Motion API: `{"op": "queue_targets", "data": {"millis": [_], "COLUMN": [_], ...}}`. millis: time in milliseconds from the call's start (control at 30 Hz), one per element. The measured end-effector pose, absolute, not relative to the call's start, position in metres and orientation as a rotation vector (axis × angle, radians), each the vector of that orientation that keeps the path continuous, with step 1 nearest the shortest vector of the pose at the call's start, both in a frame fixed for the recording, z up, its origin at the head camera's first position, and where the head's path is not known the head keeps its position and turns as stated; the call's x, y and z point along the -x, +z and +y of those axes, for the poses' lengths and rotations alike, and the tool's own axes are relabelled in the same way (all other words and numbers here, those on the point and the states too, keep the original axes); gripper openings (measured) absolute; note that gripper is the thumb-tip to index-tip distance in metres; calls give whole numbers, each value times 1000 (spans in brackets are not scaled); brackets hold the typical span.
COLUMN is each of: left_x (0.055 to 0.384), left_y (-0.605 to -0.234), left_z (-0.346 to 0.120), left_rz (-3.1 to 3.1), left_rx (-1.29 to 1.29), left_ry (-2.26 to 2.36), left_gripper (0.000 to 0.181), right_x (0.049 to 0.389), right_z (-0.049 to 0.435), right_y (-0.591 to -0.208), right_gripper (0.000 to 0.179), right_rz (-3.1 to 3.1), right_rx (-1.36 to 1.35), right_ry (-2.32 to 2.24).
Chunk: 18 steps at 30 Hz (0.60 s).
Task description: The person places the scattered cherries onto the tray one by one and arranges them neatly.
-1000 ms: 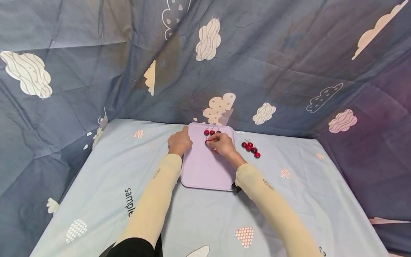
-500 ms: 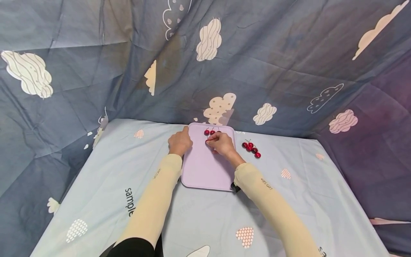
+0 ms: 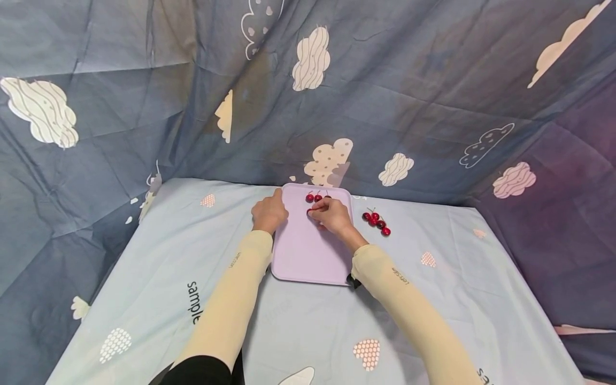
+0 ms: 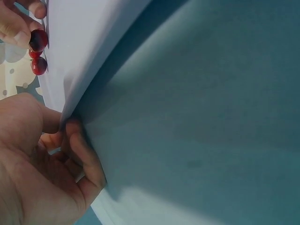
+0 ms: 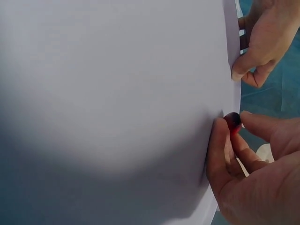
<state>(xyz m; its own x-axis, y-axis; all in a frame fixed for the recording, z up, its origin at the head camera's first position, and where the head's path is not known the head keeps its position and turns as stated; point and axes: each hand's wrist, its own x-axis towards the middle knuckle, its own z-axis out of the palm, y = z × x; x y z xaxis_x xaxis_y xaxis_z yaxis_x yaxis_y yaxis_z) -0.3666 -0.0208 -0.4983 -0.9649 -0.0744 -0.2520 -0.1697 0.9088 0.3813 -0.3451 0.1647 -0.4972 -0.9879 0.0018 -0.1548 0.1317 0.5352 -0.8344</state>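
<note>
A lilac tray (image 3: pixel 308 262) lies on the cloth-covered table. My left hand (image 3: pixel 269 212) grips its left rim, thumb on top and fingers at the outer side in the left wrist view. Over the tray's upper part, my right hand (image 3: pixel 333 215) pinches a dark red cherry (image 5: pixel 233 123) between thumb and fingers. That cherry is low, at or just above the tray's surface; I cannot tell which. Along the far rim sit a cherry (image 3: pixel 309 198), a second cherry (image 3: pixel 318 198) and a third, partly behind my right hand, stems pointing away.
To the right of the tray, several cherries (image 3: pixel 374 219) lie clustered on the pale blue tablecloth (image 3: pixel 433 305). A dark cloth backdrop (image 3: pixel 418 107) with cloud prints rises behind the table. A small black object (image 3: pixel 353 281) shows under my right sleeve, by the tray's near right corner.
Almost nothing differs. The pinched cherry and right fingertips have shifted very slightly, and the left hand keeps its hold on the tray.
</note>
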Motion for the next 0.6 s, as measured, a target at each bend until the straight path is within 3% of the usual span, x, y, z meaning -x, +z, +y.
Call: {"op": "queue_targets", "data": {"millis": [367,600], "left_x": [368,372], "left_y": [-502,-504], "left_z": [-23,-22], "left_rz": [2875,2860], "left_rx": [149,161], "left_ry": [610,599], "left_gripper": [53,56], "right_x": [329,318], "right_z": [181,203], "right_y": [-487,-469], "right_gripper": [26,26], "right_rz": [2620,2633], "right_rx": [-61,-133], "right_ry": [-1511,-1618]}}
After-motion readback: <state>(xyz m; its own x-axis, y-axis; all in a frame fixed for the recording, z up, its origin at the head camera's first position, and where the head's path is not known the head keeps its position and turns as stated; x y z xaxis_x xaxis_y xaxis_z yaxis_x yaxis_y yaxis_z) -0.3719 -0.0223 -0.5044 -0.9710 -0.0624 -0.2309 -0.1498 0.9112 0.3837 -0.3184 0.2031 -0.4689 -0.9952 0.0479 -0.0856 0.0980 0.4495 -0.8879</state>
